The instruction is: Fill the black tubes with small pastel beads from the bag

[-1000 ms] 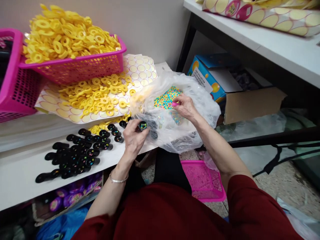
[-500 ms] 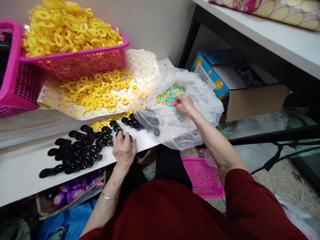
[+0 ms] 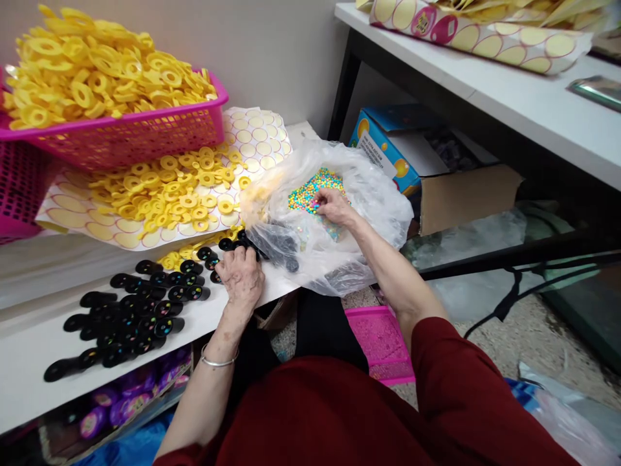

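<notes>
The left hand point(image 3: 240, 275) is resting palm-down with curled fingers over the white bench point(image 3: 29, 382), its fingertips hidden among black tubes point(image 3: 138, 307), so whether it is gripping one cannot be told, while the right hand point(image 3: 334, 206) is pinching a small pink piece point(image 3: 315, 205) between closed fingers at the coloured beads point(image 3: 303, 196) in an open clear plastic bag point(image 3: 381, 194). Most tubes are standing clustered left of the left hand, many showing coloured bits inside, and beyond them yellow rings point(image 3: 160, 200) are lying on a circle-printed sheet point(image 3: 259, 133) before a heaped pink basket point(image 3: 145, 136).
</notes>
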`<state>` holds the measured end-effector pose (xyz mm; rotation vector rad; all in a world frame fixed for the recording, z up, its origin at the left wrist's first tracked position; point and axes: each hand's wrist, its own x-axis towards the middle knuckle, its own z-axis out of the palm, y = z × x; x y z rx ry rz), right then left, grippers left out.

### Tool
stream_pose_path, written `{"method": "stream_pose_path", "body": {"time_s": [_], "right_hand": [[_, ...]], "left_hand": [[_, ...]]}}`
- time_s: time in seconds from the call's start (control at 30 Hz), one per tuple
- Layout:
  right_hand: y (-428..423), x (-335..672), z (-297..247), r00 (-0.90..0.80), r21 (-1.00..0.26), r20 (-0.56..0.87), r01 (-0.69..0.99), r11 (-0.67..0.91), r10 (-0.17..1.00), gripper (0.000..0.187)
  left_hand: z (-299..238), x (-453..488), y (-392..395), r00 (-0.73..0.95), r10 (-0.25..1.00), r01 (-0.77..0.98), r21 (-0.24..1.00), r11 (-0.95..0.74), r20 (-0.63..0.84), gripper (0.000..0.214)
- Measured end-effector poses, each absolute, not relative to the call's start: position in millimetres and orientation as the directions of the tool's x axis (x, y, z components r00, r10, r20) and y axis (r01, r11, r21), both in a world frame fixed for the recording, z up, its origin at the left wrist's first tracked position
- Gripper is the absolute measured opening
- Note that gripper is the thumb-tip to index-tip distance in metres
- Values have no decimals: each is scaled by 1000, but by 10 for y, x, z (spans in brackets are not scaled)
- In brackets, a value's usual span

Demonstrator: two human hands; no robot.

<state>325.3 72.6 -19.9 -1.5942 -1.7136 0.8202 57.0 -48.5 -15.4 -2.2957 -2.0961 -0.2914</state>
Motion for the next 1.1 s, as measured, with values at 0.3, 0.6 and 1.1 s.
{"method": "stream_pose_path", "body": {"time_s": [0.3, 0.6, 1.1], "right_hand": [[542, 3384, -182, 103, -997, 69, 31, 67, 992, 28], [266, 3385, 183, 11, -969, 181, 174, 176, 983, 17], [81, 3077, 589, -396, -21, 290, 907, 420, 871, 24]], "left_hand": [[31, 516, -395, 81, 849, 812, 459, -360, 522, 20], [213, 1544, 471, 382, 868, 607, 622, -495, 317, 29], [151, 1652, 471, 287, 920, 461, 803, -378, 268, 16]]}}
